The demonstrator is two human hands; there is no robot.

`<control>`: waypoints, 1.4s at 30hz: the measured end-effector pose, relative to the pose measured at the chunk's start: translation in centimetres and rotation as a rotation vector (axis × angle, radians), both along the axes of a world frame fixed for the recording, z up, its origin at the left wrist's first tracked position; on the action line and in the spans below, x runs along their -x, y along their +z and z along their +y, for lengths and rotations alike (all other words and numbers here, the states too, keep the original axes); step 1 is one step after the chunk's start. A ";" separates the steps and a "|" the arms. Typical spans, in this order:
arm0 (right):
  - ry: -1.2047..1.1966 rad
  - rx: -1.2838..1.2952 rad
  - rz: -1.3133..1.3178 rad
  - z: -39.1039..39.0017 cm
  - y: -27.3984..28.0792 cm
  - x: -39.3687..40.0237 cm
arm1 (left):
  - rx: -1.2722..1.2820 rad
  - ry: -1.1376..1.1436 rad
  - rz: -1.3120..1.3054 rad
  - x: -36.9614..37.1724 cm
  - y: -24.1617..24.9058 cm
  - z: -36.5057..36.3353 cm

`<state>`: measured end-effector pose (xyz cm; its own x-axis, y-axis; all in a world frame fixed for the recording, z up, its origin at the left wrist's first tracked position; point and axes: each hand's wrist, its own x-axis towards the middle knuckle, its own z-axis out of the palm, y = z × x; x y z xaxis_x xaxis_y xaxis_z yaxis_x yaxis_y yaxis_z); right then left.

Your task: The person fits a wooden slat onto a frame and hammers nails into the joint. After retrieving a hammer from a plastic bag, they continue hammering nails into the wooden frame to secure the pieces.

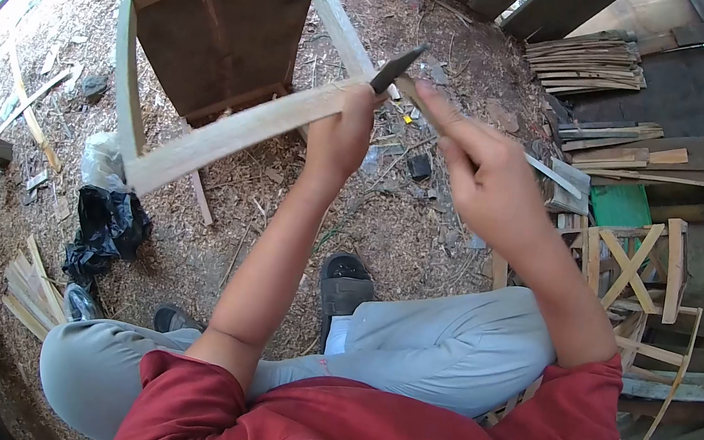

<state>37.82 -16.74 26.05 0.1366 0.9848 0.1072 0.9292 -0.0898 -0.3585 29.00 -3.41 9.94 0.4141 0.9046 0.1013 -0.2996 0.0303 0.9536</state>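
My left hand (348,124) is wrapped around the near bar of a pale wooden frame (231,143), close to its right corner. The frame is held tilted off the ground, with a dark brown panel (219,41) across its far side. In my right hand (487,172) is a hammer (398,67), gripped by its wooden handle. Its dark metal head is right at the frame's corner, just above my left fingers. Whether a nail stands at that corner is hidden.
Wood shavings and scraps cover the ground. Stacked slats (589,62) lie at the upper right, above a small slatted wooden structure (635,272) and a green piece (621,206). A black plastic bag (107,229) and loose wood strips (32,291) lie on the left.
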 end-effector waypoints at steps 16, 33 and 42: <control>0.001 0.038 -0.113 -0.4 0.3 -0.1 | 0.127 -0.029 -0.084 -0.1 0.8 -0.3; -0.093 0.023 -0.045 -0.6 1.1 -0.6 | 0.018 -0.054 -0.081 -1.1 -1.3 -0.2; -0.027 -0.381 -0.128 -0.6 0.1 -2.1 | 0.060 -0.080 -0.041 -0.6 0.0 -0.3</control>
